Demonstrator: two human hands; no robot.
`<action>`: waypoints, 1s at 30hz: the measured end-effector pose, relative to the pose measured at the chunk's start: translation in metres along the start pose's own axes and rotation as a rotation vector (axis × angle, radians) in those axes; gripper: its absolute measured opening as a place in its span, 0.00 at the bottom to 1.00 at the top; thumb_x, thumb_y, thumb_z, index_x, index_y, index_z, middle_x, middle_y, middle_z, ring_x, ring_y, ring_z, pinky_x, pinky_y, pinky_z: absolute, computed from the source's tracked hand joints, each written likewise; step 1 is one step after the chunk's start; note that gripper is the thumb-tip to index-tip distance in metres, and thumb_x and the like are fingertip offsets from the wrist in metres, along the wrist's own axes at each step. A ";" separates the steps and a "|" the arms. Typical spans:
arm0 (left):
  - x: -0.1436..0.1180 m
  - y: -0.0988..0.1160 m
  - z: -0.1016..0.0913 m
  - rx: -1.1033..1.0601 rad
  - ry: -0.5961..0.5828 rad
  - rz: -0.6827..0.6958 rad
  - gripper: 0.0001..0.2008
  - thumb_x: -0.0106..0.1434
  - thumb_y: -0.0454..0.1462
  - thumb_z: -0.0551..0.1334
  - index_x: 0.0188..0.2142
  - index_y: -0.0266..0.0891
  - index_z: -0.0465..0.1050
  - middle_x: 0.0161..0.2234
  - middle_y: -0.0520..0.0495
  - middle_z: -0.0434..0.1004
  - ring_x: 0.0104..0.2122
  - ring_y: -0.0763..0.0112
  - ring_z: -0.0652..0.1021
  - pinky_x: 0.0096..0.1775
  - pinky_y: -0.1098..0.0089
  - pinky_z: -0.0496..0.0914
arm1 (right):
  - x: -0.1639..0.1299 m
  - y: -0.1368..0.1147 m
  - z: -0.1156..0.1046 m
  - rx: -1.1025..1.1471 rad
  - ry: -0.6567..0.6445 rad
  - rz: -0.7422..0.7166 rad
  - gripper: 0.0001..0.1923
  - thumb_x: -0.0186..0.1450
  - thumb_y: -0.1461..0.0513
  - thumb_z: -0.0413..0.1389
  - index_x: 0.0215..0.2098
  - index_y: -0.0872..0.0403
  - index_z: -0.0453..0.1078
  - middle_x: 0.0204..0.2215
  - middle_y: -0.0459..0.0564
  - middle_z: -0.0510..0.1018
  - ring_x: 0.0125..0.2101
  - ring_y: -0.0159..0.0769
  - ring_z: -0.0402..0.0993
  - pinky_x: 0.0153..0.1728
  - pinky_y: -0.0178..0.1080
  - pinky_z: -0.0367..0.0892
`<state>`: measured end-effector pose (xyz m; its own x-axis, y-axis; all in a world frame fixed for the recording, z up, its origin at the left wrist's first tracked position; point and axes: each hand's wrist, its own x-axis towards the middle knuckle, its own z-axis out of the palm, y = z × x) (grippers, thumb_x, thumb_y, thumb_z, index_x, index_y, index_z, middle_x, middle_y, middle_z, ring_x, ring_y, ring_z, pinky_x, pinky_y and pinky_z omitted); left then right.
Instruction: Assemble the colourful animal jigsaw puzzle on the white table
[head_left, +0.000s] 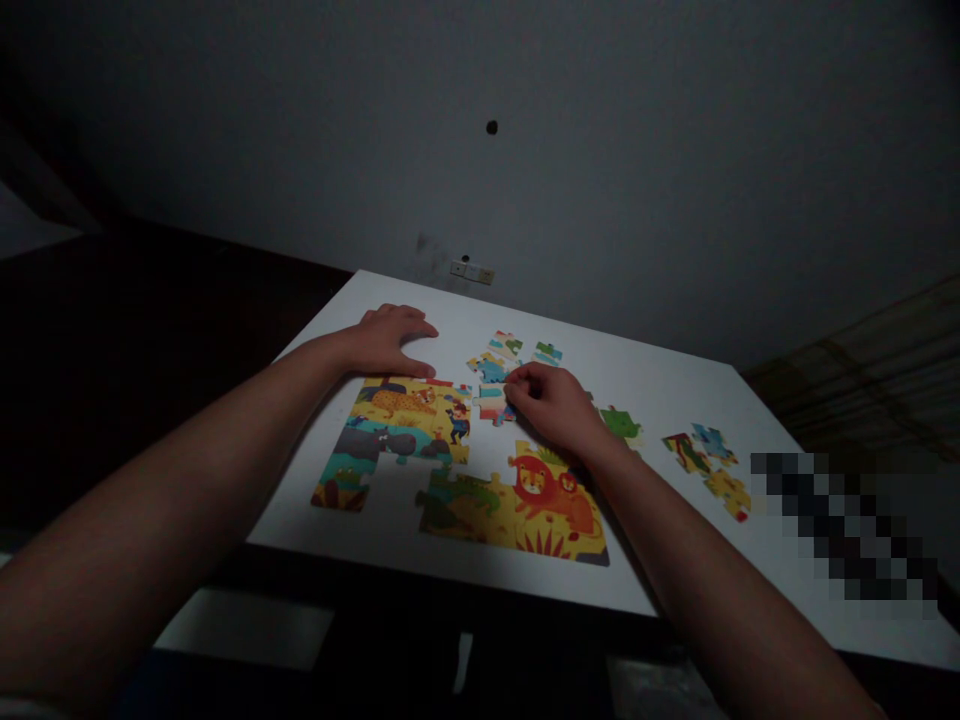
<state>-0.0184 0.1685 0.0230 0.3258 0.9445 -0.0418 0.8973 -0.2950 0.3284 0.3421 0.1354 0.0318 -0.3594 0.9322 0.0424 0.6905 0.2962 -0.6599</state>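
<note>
A partly joined jigsaw puzzle (405, 420) with animal pictures lies on the white table. My left hand (394, 340) rests at its upper edge, fingers spread, thumb by the top border. With thumb and forefinger together, my right hand (551, 400) pinches a puzzle piece (493, 400) just right of the joined part. That piece shows pale blue and pink; whether it touches its neighbour I cannot tell. The lion section (555, 495) sits below my right hand, joined to a crocodile section (472, 505). A gap of bare table shows between the upper and lower sections.
Loose pieces (506, 345) lie beyond my right hand, and a green piece (619, 423) is beside its wrist. Several more pieces (709, 455) lie farther right. A pixelated patch covers the table's right edge. Behind the table (637, 375) stands a wall with sockets (472, 271).
</note>
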 end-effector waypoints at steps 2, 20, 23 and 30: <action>0.000 0.000 0.000 0.000 0.001 0.002 0.57 0.64 0.76 0.71 0.82 0.51 0.78 0.89 0.36 0.65 0.86 0.28 0.64 0.84 0.36 0.57 | 0.000 -0.004 0.002 -0.037 0.008 -0.010 0.07 0.73 0.57 0.66 0.45 0.46 0.87 0.37 0.53 0.89 0.38 0.50 0.84 0.41 0.48 0.70; 0.003 0.001 0.000 0.023 -0.016 -0.009 0.58 0.63 0.76 0.70 0.82 0.51 0.78 0.89 0.36 0.66 0.85 0.28 0.64 0.84 0.34 0.57 | 0.003 -0.009 0.009 -0.483 0.141 -0.154 0.20 0.87 0.59 0.55 0.67 0.53 0.87 0.61 0.63 0.91 0.62 0.58 0.83 0.66 0.53 0.74; 0.002 0.001 0.000 0.031 -0.014 -0.014 0.57 0.63 0.76 0.70 0.82 0.52 0.78 0.89 0.38 0.65 0.85 0.28 0.64 0.84 0.34 0.57 | 0.005 -0.002 0.012 -0.556 0.059 -0.310 0.25 0.90 0.59 0.52 0.78 0.49 0.83 0.75 0.64 0.84 0.71 0.64 0.77 0.75 0.62 0.68; 0.005 -0.003 0.002 0.037 -0.010 -0.006 0.56 0.63 0.76 0.70 0.82 0.54 0.78 0.89 0.39 0.67 0.85 0.26 0.64 0.83 0.32 0.58 | 0.006 0.003 0.010 -0.645 0.048 -0.280 0.25 0.91 0.57 0.52 0.77 0.50 0.83 0.70 0.65 0.87 0.72 0.68 0.74 0.74 0.65 0.67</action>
<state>-0.0192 0.1738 0.0198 0.3236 0.9447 -0.0533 0.9095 -0.2950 0.2928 0.3361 0.1401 0.0227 -0.5603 0.8064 0.1889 0.8157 0.5769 -0.0431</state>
